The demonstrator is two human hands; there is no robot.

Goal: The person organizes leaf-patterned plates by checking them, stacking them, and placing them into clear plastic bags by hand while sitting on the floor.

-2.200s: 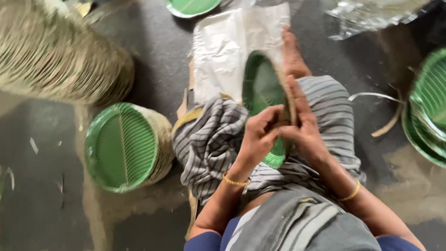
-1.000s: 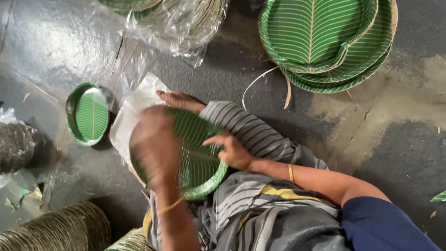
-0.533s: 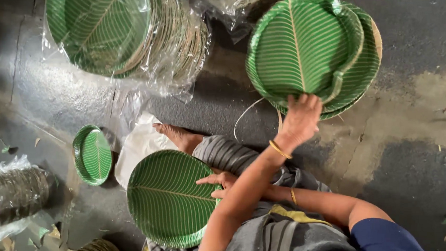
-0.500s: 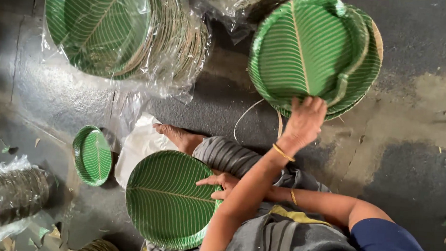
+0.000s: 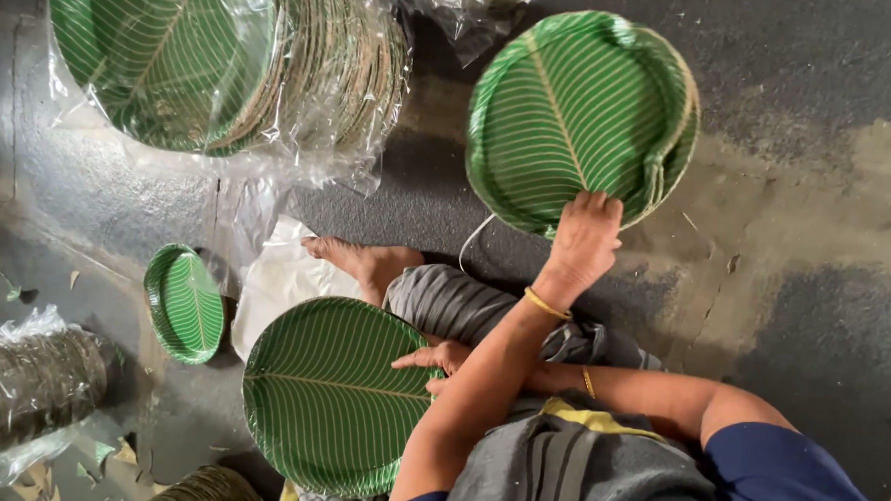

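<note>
My left hand [image 5: 584, 239] reaches across to a stack of round green leaf-patterned plates [image 5: 582, 111] on the floor. Its fingers grip the near rim of the top plate. Under that arm, my right hand [image 5: 431, 360] holds the right rim of a single large green leaf-patterned plate [image 5: 329, 396] that rests on my lap. Both wrists wear thin gold bangles. My bare foot [image 5: 360, 260] and striped trouser leg [image 5: 453, 306] lie between the two plates.
A big tilted stack of green plates wrapped in clear plastic [image 5: 203, 60] lies at the top left. A small green bowl [image 5: 185, 302] stands at the left beside a white bag [image 5: 284, 284]. A plastic-wrapped roll [image 5: 24, 392] lies at the far left on the dark floor.
A second ago my left hand was over the lap plate; it has crossed to the floor stack and stays on its top plate. The right hand has kept hold of the lap plate.
</note>
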